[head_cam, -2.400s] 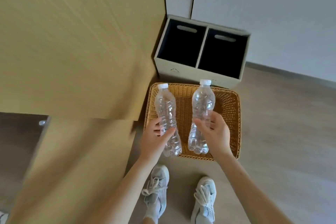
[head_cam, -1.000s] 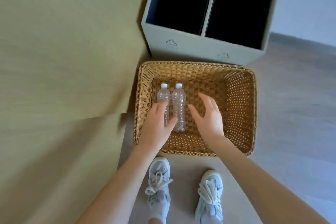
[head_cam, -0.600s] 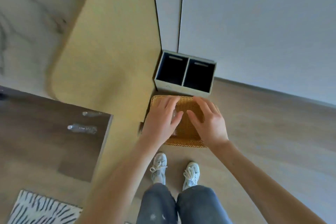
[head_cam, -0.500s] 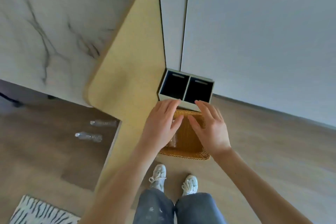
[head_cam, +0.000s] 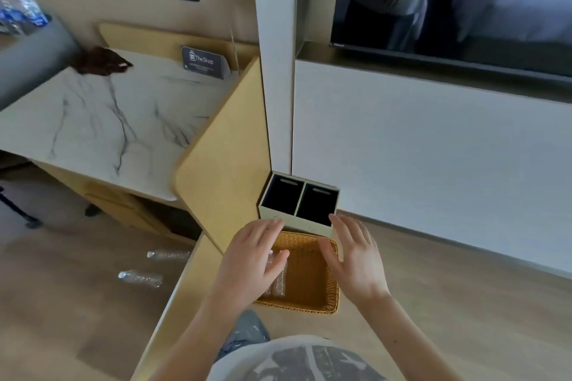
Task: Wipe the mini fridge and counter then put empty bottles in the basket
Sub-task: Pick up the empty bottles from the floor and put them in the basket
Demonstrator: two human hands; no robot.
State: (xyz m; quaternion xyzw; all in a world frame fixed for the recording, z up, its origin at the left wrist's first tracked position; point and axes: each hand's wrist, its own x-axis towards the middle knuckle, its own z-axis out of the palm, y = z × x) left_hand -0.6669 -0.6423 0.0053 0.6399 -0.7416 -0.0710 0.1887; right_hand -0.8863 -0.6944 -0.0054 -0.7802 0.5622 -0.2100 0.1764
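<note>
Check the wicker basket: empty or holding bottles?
Holding bottles: clear bottles lie inside the wicker basket, partly hidden behind the left hand.

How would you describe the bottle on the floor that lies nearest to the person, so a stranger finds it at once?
Start at the marble counter and look at the wooden floor below its front edge. Two clear plastic bottles lie there on their sides. The wanted bottle lies lower and further left than the other bottle.

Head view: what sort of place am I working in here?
Probably a hotel room: a "The Shop" card stands on the marble counter, a wall-mounted TV reflects a bed, and a twin-compartment bin sits beside the wicker basket.
</note>
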